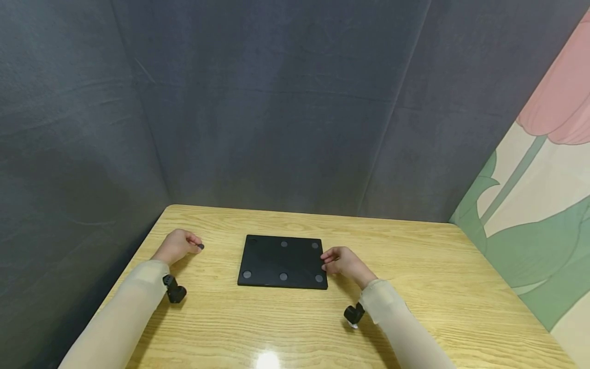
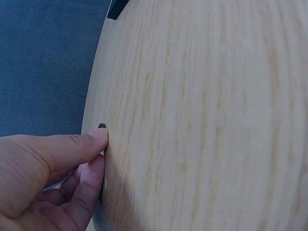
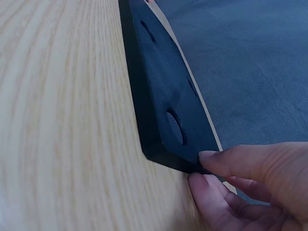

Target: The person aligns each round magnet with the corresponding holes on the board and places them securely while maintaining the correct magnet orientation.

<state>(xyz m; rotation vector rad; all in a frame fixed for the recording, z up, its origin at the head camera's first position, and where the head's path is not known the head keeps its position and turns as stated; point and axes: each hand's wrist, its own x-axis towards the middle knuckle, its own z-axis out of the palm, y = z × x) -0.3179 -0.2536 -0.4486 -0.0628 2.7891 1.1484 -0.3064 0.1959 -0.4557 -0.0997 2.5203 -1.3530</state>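
A black rectangular board point(image 1: 265, 260) lies flat on the table in the head view, with round recesses along its far and near edges. Grey discs point(image 1: 283, 277) sit in several of them; the recess point(image 1: 252, 240) at the far left corner looks dark and bare. Left of the board, my left hand point(image 1: 178, 245) pinches a small dark disc point(image 2: 102, 126) between thumb and fingers, just above the wood. My right hand point(image 1: 344, 263) holds the board's right edge, its thumb on the top face and a finger against the side, as the right wrist view shows.
The light wooden table point(image 1: 207, 328) extends on all sides of the board. Behind it and to the left hang dark grey curtains point(image 1: 276, 128). A flower-patterned wall panel point(image 1: 544, 215) stands along the right side. Each wrist carries a small black camera point(image 1: 175, 292).
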